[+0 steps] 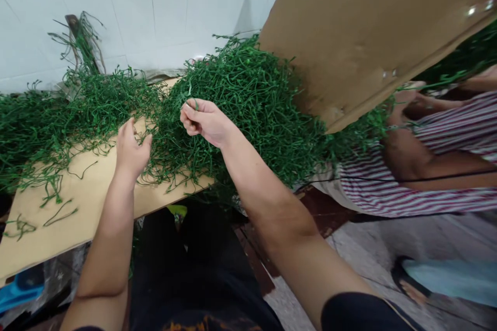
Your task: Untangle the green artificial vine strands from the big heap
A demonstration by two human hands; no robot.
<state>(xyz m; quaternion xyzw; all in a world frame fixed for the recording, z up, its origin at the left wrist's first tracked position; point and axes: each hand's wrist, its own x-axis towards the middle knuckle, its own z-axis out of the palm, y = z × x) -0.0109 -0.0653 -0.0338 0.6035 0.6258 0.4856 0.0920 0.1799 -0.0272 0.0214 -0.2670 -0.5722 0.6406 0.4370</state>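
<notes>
Dark shirt (194,279) sits nearest, bottom center. Right hand (204,120) has fingers curled tight, pinching a thin green strand (196,105) before the big strand heap (252,93). Left hand (132,149) hovers over the pale surface (89,212), fingers loosely parted (grips nothing visible). Brown panel (349,36) slants over the heap's right side.

One left hand (132,151), one right hand (208,121), one pale board (89,209), one brown panel (349,36), one blue object (23,292), one striped garment (454,139) and one dark sandal (397,271) can be counted, with two heaps of green stems (252,93), whose stems are too tangled to be numbered.
</notes>
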